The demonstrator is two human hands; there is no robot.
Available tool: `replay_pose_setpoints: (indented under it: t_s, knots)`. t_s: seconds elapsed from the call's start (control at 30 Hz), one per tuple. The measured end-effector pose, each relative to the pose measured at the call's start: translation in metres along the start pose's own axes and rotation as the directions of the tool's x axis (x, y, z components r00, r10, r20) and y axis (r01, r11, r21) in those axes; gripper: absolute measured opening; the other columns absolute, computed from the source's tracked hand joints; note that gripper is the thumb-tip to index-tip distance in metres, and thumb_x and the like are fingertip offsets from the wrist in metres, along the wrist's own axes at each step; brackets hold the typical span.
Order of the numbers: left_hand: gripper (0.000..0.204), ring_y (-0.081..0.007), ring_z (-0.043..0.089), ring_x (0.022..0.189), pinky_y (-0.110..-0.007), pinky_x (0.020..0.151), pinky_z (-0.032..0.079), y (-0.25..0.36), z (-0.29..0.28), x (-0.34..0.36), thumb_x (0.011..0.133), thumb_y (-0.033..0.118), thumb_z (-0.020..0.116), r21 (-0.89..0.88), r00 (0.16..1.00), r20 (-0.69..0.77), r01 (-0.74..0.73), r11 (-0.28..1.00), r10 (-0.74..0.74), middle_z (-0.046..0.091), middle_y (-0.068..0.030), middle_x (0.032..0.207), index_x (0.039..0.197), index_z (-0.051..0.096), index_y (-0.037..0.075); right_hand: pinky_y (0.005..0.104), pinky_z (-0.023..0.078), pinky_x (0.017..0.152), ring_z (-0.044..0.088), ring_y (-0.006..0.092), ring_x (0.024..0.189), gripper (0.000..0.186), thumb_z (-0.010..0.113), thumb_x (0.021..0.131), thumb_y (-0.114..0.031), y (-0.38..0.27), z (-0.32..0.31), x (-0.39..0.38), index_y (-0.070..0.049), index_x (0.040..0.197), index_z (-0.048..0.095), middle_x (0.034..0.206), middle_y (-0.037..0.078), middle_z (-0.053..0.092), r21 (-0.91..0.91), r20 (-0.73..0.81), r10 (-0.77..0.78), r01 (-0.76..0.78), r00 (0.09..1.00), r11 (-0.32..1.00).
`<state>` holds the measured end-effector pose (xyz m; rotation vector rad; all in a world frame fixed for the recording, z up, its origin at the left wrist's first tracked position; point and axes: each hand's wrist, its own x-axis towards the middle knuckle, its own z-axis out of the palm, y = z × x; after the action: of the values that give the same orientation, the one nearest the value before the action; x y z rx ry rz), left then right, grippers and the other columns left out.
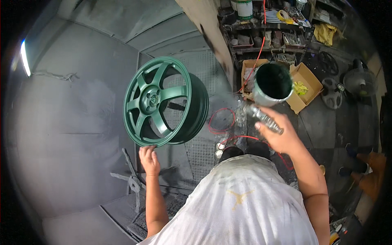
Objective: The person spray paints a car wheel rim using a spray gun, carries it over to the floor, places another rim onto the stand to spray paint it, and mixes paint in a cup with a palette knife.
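A lit lamp (25, 58) glows at the upper left of the frame, beside a grey wall (77, 106); below and to its right, in the lower left, stands a grey-coated stand (134, 183) with several arms; the left hand (150, 161), left of the lower centre, is raised with its fingers bent at the bottom rim of a green wheel (167, 94), though whether they pinch it or only touch it cannot be told; the wheel fills the area left of centre, tilted, its spoked face toward the left and its barrel to the right; the small mark on its hub is too small to read; a red hose (222, 120) loops on the floor near the middle; at the top, a tin (243, 10) wears a white and green label, its lettering too small to make out; the white shirt (253, 204), bottom centre, bears a tan printed figure; right of centre, the right hand (281, 130) has its fingers curled round a metal spray gun (267, 119); just above the gun appears a wide-mouthed cup (272, 98), green inside; farther right come a cardboard box (312, 83) and a fan (360, 81).
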<state>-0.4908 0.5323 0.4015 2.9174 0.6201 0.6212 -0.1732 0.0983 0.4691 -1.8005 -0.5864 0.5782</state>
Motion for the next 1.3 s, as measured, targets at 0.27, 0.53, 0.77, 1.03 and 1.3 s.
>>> replay_pose_setpoints:
  t_s: [0.27, 0.53, 0.77, 1.03, 1.3]
  knots:
    - [0.032, -0.0354, 0.056, 0.102, -0.045, 0.092, 0.045, 0.089, 0.017, 0.02, 0.095, 0.021, 0.058, -0.123, 0.998, 0.064, 0.023, 0.992, -0.015, 0.061, -0.0155, 0.109, 0.117, 0.069, 0.002, 0.0346, 0.053, 0.093, 0.072, 0.0243, 0.104, 0.046, 0.07, 0.095, -0.024, 0.034, 0.066, -0.054, -0.007, 0.137, 0.063, 0.114, 0.016, 0.074, 0.138, 0.37, -0.049, -0.003, 0.928, 0.99]
    - [0.032, -0.0345, 0.056, 0.102, -0.044, 0.093, 0.045, 0.079, 0.016, 0.01, 0.099, 0.023, 0.055, -0.139, 0.999, 0.055, 0.007, 0.99, 0.001, 0.061, -0.0148, 0.11, 0.121, 0.07, 0.003, 0.0265, 0.049, 0.069, 0.057, 0.0082, 0.071, 0.044, 0.069, 0.095, -0.017, 0.043, 0.041, -0.034, -0.004, 0.137, 0.063, 0.081, 0.0, 0.063, 0.115, -0.004, -0.012, 0.013, 1.0, 0.993]
    - [0.031, -0.0343, 0.057, 0.102, -0.044, 0.093, 0.045, 0.065, 0.009, 0.0, 0.1, 0.021, 0.054, -0.135, 0.999, 0.047, 0.008, 0.991, -0.001, 0.062, -0.0146, 0.109, 0.118, 0.071, 0.004, 0.033, 0.052, 0.091, 0.07, 0.0208, 0.102, 0.045, 0.07, 0.093, -0.018, 0.019, 0.04, -0.032, -0.001, 0.135, 0.062, 0.113, 0.018, 0.073, 0.079, 0.005, 0.173, -0.172, 0.985, 0.982]
    - [0.03, -0.0345, 0.058, 0.104, -0.044, 0.095, 0.046, 0.031, -0.002, -0.026, 0.1, 0.019, 0.051, -0.14, 0.999, 0.037, 0.009, 0.99, -0.004, 0.064, -0.0148, 0.111, 0.114, 0.073, 0.004, 0.0368, 0.051, 0.1, 0.071, 0.0255, 0.111, 0.047, 0.071, 0.094, -0.025, 0.027, 0.066, -0.08, -0.007, 0.137, 0.063, 0.121, 0.017, 0.072, 0.131, 0.312, -0.035, -0.007, 0.949, 0.991]
    - [0.04, -0.0357, 0.06, 0.111, -0.044, 0.099, 0.045, -0.015, -0.016, -0.056, 0.106, 0.03, 0.046, -0.102, 0.997, -0.012, 0.069, 0.992, -0.071, 0.067, -0.0165, 0.111, 0.107, 0.072, 0.0, 0.0332, 0.051, 0.071, 0.062, 0.0211, 0.073, 0.044, 0.07, 0.092, -0.014, 0.013, 0.064, -0.071, -0.005, 0.134, 0.064, 0.086, 0.013, 0.066, 0.003, -0.096, -0.189, 0.19, 0.977, 0.982]
